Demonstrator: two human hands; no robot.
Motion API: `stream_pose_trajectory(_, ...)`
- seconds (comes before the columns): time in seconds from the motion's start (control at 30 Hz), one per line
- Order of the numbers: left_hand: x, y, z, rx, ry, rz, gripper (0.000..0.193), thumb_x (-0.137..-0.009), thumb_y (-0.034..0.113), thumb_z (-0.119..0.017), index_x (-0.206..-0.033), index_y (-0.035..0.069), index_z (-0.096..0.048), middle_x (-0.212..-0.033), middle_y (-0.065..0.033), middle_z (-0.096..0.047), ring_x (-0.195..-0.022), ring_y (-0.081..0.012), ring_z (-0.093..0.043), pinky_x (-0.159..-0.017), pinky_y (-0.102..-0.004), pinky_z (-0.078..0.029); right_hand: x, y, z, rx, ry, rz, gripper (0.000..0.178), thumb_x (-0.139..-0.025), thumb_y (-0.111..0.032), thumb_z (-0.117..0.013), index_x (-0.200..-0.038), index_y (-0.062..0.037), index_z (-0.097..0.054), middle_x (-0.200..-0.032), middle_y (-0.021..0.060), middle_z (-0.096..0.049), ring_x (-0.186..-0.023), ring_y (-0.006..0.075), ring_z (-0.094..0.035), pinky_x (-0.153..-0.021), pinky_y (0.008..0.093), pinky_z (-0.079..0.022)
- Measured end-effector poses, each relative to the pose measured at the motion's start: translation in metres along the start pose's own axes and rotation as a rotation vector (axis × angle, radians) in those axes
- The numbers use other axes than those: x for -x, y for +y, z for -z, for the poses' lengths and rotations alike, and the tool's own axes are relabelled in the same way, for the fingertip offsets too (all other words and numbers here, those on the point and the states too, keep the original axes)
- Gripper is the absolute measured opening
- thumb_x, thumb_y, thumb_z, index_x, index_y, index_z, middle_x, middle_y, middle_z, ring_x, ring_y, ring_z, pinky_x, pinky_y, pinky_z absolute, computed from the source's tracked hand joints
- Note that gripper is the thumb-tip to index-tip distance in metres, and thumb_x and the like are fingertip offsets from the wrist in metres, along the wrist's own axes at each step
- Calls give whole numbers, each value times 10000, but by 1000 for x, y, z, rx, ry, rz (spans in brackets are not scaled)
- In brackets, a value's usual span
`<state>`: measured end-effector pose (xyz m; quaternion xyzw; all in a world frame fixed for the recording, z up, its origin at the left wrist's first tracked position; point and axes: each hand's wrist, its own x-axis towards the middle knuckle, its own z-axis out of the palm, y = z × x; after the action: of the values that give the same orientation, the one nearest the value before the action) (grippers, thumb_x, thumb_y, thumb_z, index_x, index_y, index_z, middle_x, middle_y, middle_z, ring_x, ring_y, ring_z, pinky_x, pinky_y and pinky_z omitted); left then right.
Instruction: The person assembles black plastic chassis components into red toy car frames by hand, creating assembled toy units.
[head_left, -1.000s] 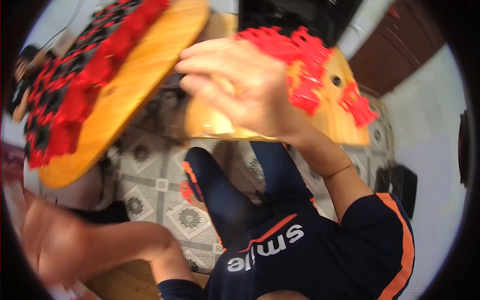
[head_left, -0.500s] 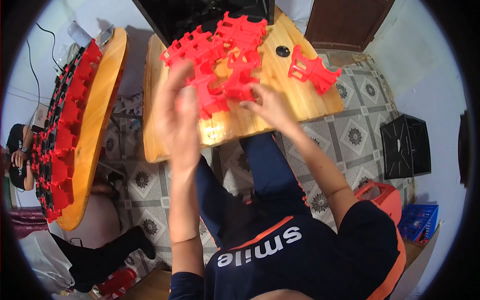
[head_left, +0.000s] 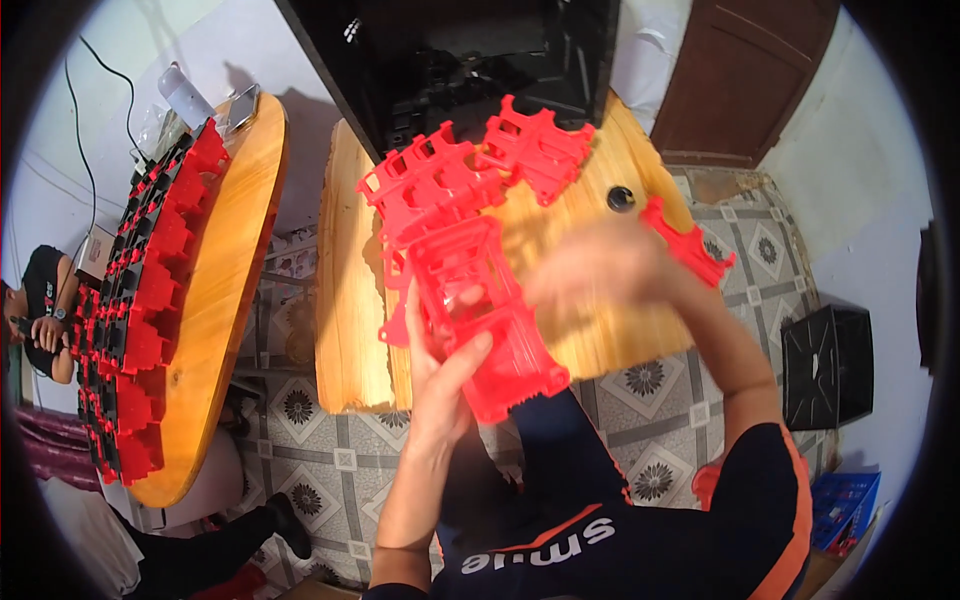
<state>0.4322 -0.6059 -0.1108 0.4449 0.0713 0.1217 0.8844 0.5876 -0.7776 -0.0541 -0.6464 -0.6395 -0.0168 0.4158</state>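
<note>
A red plastic bracket-like frame (head_left: 520,365) with square openings is in my left hand (head_left: 445,370), the thumb lying over its side wall and the fingers behind it. It is held tilted above the near edge of the wooden table (head_left: 350,340). My right hand (head_left: 605,262) is over the table to the right of this frame, smeared by motion, so its fingers cannot be made out. More red frames (head_left: 435,180) lie close together behind the held one, with another red frame (head_left: 540,150) beside them. A separate red frame (head_left: 690,245) rests at the table's right side, partly behind my right forearm.
A small black ring-shaped part (head_left: 620,198) lies on the table. At the back stands a large black bin (head_left: 460,60). On the left, a second wooden table (head_left: 225,300) carries rows of red and black parts; a person (head_left: 45,320) is beyond it. A black crate (head_left: 828,365) stands on the floor.
My left hand has taken hold of a red frame and lifted it toward me. My right hand has moved rightward, away from the red frames. The view has shifted.
</note>
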Motion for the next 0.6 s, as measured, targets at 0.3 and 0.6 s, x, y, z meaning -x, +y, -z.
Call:
stream_pose_trajectory(0.3, -54, -5, 44, 118, -2, -105, 967, -795, 383, -735, -1512, 127, -139, -1422, -185, -400, -1106, -290, -585, -909, -406, -530, -193, 372, 57, 781, -297, -527, 662, -724, -103, -778, -1331, -91, -515, -1243, 192, -576, -1165, 341, -545, -991, 414, -430)
stream_pose_trajectory(0.6, -32, 8, 63, 211, 8, -258, 1064, -730, 540, -714, -1515, 126, -126, -1427, -195, -392, -1087, -291, -596, -882, -402, -545, -199, 298, 62, 861, -151, -371, 479, -664, -266, -752, -1071, -53, -616, -1087, 219, -631, -1016, 359, -619, -806, 422, -514)
